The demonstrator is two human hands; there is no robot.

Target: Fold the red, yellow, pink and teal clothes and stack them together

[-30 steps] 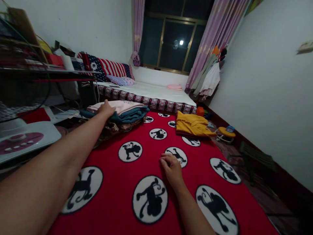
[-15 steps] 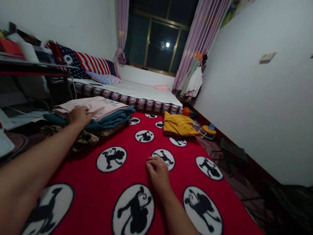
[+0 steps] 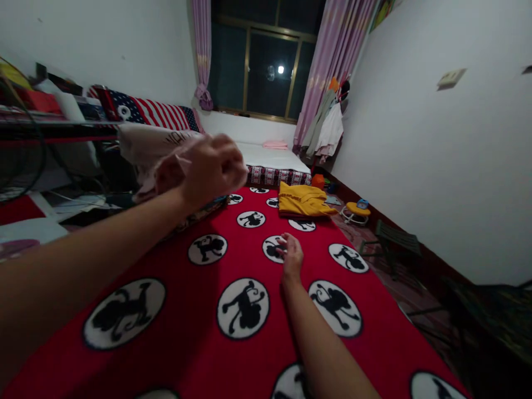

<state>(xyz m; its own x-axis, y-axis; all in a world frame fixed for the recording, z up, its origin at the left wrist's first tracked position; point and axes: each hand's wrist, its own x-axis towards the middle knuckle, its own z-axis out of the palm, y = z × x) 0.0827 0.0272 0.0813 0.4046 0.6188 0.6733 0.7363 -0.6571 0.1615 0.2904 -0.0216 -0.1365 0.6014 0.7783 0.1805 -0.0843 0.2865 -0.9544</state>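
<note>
My left hand [image 3: 216, 169] is closed on a pale pink shirt [image 3: 143, 147] with dark lettering and holds it up in the air at the left, its cloth hanging behind my wrist. Under and behind the shirt, the stack of darker clothes [image 3: 203, 210] is mostly hidden by my arm. My right hand [image 3: 293, 257] hovers over or rests on the red blanket [image 3: 183, 316] with monkey circles; its fingers are loosely bent and apart, holding nothing. Beyond it, at the far edge of the blanket, lies a folded yellow garment [image 3: 305, 200] on top of something brownish.
A bed with a white top [image 3: 257, 155] stands below the window. On the left is a cluttered desk [image 3: 95, 132]. To the right are a small yellow stool [image 3: 358, 209], a dark folding stool [image 3: 397, 241] and the wall. Clothes [image 3: 328, 133] hang by the curtain.
My left hand has lifted the pink shirt off the stack, moving up and to the right. My right hand has moved forward and to the right, its fingers less curled.
</note>
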